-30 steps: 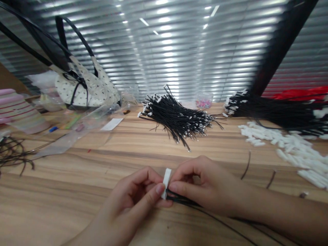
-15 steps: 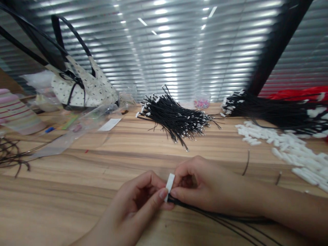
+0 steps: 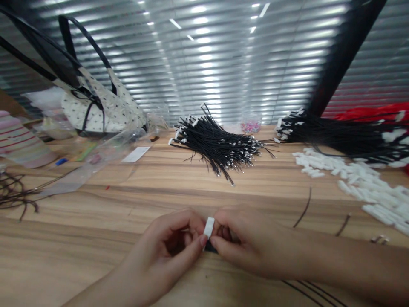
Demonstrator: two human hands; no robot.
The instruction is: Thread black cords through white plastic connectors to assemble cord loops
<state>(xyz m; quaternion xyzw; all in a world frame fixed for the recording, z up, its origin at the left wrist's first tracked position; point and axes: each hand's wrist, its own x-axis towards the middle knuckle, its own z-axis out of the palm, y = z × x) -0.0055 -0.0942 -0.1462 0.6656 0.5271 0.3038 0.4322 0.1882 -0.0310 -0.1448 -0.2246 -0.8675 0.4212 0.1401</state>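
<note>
My left hand (image 3: 166,251) pinches a small white plastic connector (image 3: 208,226) between thumb and forefinger, low in the middle of the view. My right hand (image 3: 247,243) meets it from the right and grips thin black wires (image 3: 306,290) that run into the connector and trail away along the wooden table (image 3: 159,179) toward the lower right. The wire ends at the connector are hidden by my fingers.
A bundle of black wires with white ends (image 3: 220,145) lies beyond my hands. A larger black bundle (image 3: 335,134) and a spread of white connectors (image 3: 361,183) lie at the right. A spotted bag (image 3: 102,106), clear plastic bags (image 3: 96,162) and tangled dark wire (image 3: 15,192) are at the left.
Both hands have shifted a little lower and closer together around the connector. My right fingers have closed in nearer to the connector, hiding more of the wires.
</note>
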